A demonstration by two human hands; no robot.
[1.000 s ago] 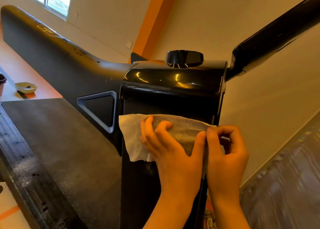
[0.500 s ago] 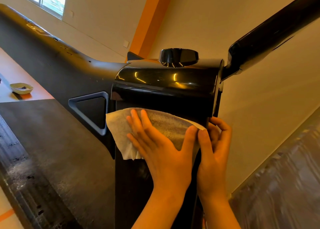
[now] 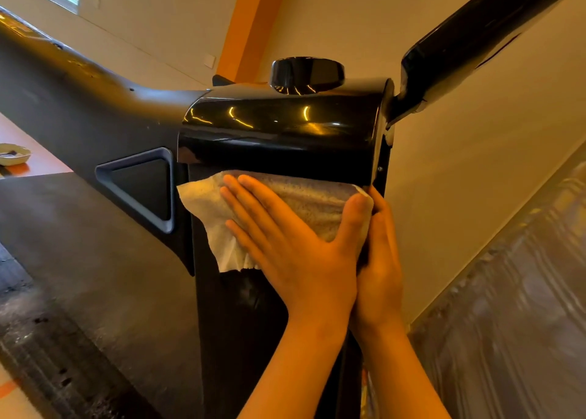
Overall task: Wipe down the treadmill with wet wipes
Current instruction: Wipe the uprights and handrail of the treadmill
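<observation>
the wipe (image 3: 295, 203) under the flat left hand (image 3: 295, 247) is thin white cloth-like paper, dimpled and creased. just above the hand, the cover (image 3: 285, 126) and knob (image 3: 307, 75) are smooth, mirror-glossy black plastic. below the hand the post (image 3: 241, 323) is matt black. left of it the belt (image 3: 79, 260) looks rough, dull grey.

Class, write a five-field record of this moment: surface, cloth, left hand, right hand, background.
Surface: glossy black treadmill upright column, with a round black knob on top.
Cloth: white wet wipe, spread flat on the column just below its shiny cap.
Left: left hand presses the wipe against the column with straight fingers.
Right: right hand lies along the column's right edge beside the wipe's end, partly hidden by the left thumb.
Background: small shallow dish on an orange surface, far left.
</observation>
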